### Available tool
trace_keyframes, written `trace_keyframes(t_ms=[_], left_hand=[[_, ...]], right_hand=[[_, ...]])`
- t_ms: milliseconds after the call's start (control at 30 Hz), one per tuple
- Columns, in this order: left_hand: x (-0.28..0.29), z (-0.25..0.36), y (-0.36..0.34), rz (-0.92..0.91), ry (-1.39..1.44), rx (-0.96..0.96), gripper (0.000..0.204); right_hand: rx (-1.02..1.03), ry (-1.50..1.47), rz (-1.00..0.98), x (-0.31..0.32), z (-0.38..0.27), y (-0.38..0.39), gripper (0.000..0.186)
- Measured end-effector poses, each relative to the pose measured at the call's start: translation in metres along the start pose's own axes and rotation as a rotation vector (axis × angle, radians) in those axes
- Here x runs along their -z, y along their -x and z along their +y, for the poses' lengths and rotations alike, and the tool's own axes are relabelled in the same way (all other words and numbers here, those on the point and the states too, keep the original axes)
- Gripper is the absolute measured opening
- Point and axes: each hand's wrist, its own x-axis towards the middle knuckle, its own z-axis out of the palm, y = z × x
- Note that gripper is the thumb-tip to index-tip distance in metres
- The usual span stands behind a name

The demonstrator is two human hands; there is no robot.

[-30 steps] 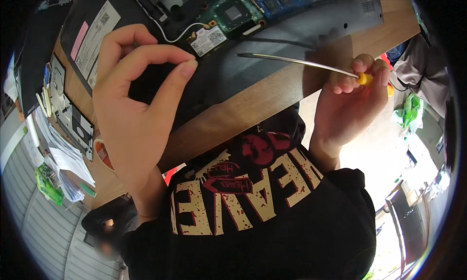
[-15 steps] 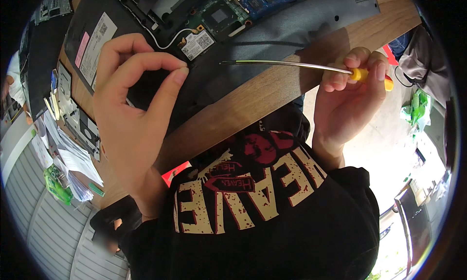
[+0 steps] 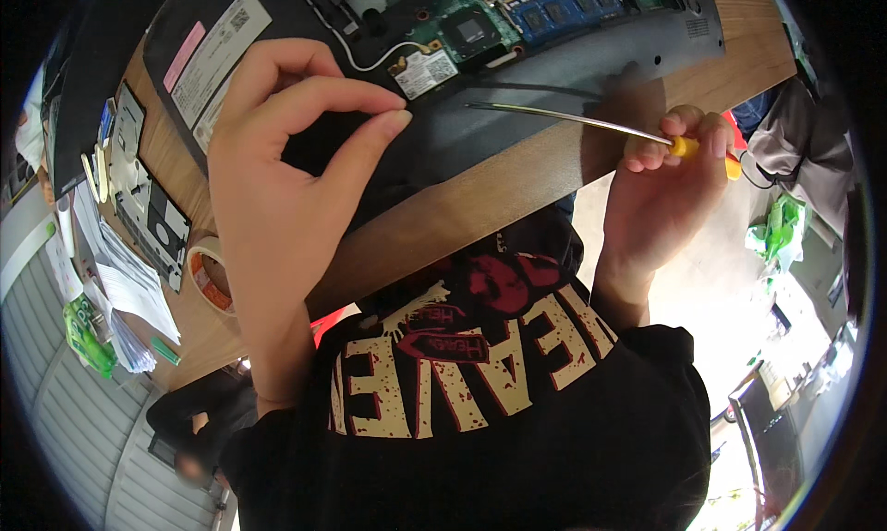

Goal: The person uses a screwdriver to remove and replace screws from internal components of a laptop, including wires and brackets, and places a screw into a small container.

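My right hand (image 3: 667, 175) holds a screwdriver (image 3: 573, 119) by its yellow-orange handle, the long metal shaft pointing left. Its tip is above the black underside of an opened laptop (image 3: 554, 115), apart from my other hand. The thumb and forefinger of my left hand (image 3: 282, 152) meet in a pinch over the laptop's near edge; anything between them is too small to make out. Just beyond those fingertips sits a small wireless card (image 3: 425, 73) with a white label and a cable. Behind it are a green board with a chip (image 3: 471, 32) and a blue memory module (image 3: 570, 10).
The laptop lies on a wooden table (image 3: 480, 191). To the left are a roll of tape (image 3: 211, 277), a metal and black drive-like part (image 3: 152, 199), and papers (image 3: 129, 282). Another person in dark clothes (image 3: 199, 416) is at lower left. A green plastic bag (image 3: 781, 228) is at right.
The view has shifted, so the laptop and my left hand appear farther right. Both hands keep their grips. The tape roll now shows beside my left wrist.
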Motion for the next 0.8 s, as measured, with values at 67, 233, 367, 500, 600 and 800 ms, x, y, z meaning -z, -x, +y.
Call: trace_keyframes(t_ms=[67, 233, 367, 500, 600, 800], left_hand=[[-0.001, -0.003, 0.001, 0.008, 0.047, 0.010, 0.015], [-0.005, -0.009, 0.005, 0.070, 0.102, -0.027, 0.015], [-0.005, -0.011, 0.007, 0.102, 0.129, -0.030, 0.016], [-0.006, -0.017, 0.009, 0.099, 0.183, -0.044, 0.018], [-0.005, -0.018, 0.011, 0.102, 0.186, -0.040, 0.018], [-0.006, -0.019, 0.010, 0.104, 0.200, -0.048, 0.018]], right_hand=[[0.001, 0.020, -0.021, 0.000, -0.001, 0.000, 0.019], [-0.003, 0.064, -0.043, -0.001, 0.000, 0.001, 0.019], [-0.007, 0.092, -0.003, -0.005, -0.002, 0.003, 0.017], [-0.008, 0.126, 0.030, -0.005, -0.001, 0.002, 0.016], [-0.022, 0.118, 0.043, -0.004, 0.000, -0.002, 0.015], [0.119, 0.243, -0.089, -0.030, -0.011, -0.006, 0.014]])
